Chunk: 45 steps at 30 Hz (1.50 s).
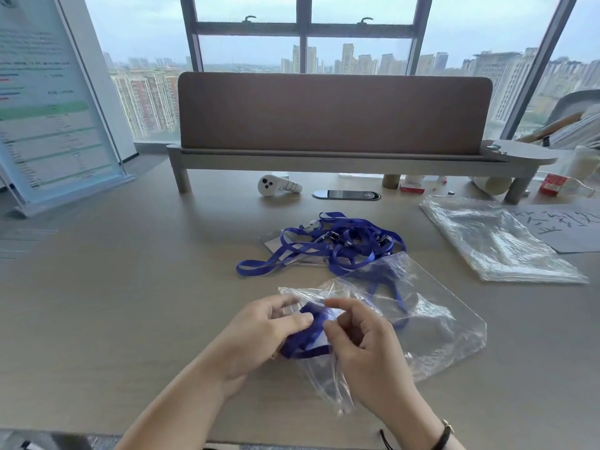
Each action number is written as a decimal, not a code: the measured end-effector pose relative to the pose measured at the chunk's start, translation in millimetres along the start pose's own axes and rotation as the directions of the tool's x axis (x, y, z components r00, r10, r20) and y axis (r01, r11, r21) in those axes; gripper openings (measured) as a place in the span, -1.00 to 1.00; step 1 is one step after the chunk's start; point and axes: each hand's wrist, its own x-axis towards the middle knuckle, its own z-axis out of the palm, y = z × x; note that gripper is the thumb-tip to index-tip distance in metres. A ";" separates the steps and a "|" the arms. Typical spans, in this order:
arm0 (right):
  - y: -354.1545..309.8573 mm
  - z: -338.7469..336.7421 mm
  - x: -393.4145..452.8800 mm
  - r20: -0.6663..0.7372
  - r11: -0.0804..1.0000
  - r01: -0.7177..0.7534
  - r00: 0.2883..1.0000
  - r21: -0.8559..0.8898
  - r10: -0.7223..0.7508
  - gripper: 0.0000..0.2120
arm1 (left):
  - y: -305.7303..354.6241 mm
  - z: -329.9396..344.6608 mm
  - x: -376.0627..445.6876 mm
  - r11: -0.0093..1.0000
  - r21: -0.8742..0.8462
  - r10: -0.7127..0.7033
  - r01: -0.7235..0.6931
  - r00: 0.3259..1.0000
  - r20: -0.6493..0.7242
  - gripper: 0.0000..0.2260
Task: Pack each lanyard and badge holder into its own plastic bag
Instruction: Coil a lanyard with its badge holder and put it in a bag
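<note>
Beyond the work, a brown divider panel (334, 112) stood on a pale raised shelf (324, 162) across the far edge of the desk (113, 287), with a standing printed sign (48, 102) at the far left and tall windows showing a hazy city behind. To the right lay a stack of clear plastic bags (496, 241), and beside it a grey sheet with dark handwriting (565, 227). Near the middle of the desk a tangle of blue lanyards (331, 245) rested on several clear badge holders (276, 245), its near edge partly covered by the open bag (422, 319) in front. Smaller things sat under the shelf: a white controller (276, 186), a dark oval cable port (345, 194), and small red-and-white boxes (412, 188). Both forearms reached in from the bottom edge, the right wrist wearing a dark-strapped watch (444, 431). The left hand (259, 336) curled around a bunched blue lanyard (305, 339) at the mouth of the bag, thumb pressing on it. The right hand (367, 345) pinched the bag's opening between thumb and curled fingers, holding it just above the pale wood-grain surface. Whether a badge holder was already inside could not be told.
</note>
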 end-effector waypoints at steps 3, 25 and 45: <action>2.5 -2.6 5.3 -0.040 0.990 -0.068 0.996 0.125 0.074 -0.81 | 0.7 -2.1 -6.1 0.980 -0.193 -0.039 0.053 0.997 0.073 -0.67; -34.9 3.5 1.5 0.233 0.967 0.110 0.971 -0.230 -0.055 -0.76 | 4.9 2.9 2.3 0.974 -0.174 0.122 -0.143 0.985 -0.123 -0.77; -110.1 -36.3 107.4 -0.034 0.989 0.040 0.999 0.144 -0.036 -0.90 | 109.0 -55.8 12.7 0.626 0.652 0.464 -0.427 0.876 0.129 -0.87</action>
